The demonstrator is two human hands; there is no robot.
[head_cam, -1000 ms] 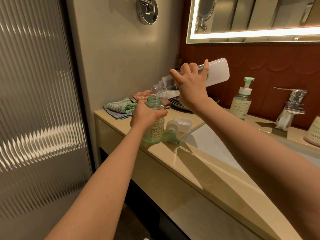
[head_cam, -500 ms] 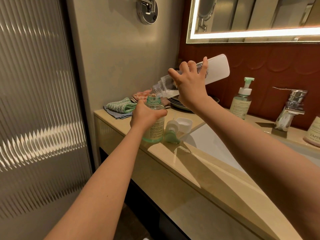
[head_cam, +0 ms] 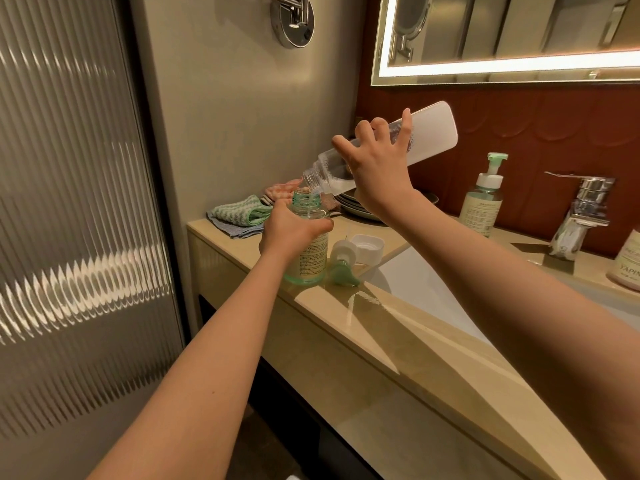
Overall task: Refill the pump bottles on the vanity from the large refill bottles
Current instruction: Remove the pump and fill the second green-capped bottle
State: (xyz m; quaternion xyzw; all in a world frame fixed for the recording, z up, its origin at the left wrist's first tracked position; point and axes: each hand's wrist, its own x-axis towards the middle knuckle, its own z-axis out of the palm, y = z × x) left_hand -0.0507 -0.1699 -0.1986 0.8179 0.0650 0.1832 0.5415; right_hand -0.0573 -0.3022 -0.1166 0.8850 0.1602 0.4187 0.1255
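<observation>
"YAPIN", cut off, on the jar (head_cam: pixel 627 270)

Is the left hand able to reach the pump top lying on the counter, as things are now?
Probably not yet: the left hand grips the small bottle under the tilted refill bottle. The pump top lies close beside it, uncovered.

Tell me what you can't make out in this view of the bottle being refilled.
1. Head view: fill level in the open pump bottle; the left hand wraps it.
2. Head view: print on the refill bottle; the right hand covers it.
3. Head view: the jar at right; cut off by the frame edge.
4. Head view: label text on the second pump bottle; too small.
</observation>
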